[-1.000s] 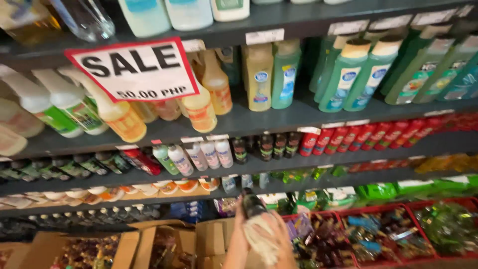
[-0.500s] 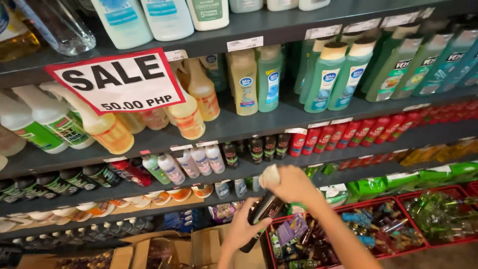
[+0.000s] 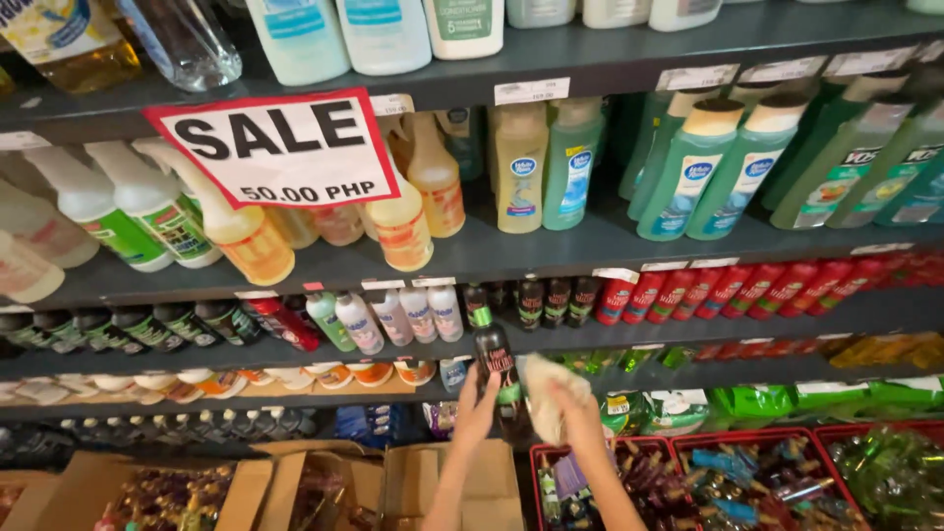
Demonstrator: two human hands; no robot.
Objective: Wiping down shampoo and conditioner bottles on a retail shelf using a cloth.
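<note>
My left hand point(image 3: 476, 413) grips a small dark bottle point(image 3: 495, 362) with a green cap and holds it upright in front of the lower shelf. My right hand point(image 3: 582, 421) holds a pale cloth point(image 3: 544, 391) pressed against the bottle's right side. Just behind, a row of similar dark bottles point(image 3: 551, 298) stands on the shelf, with small white bottles point(image 3: 418, 313) to their left.
A white red-edged sign point(image 3: 275, 147) hangs from the upper shelf edge point(image 3: 590, 84). Green bottles point(image 3: 708, 177) and spray bottles point(image 3: 147, 211) fill the middle shelf. Red baskets point(image 3: 777, 442) sit lower right, open cardboard boxes point(image 3: 433, 482) lower left.
My left hand has raised the dark bottle from low and tilted to upright before the shelf. My right hand has brought the cloth down against it.
</note>
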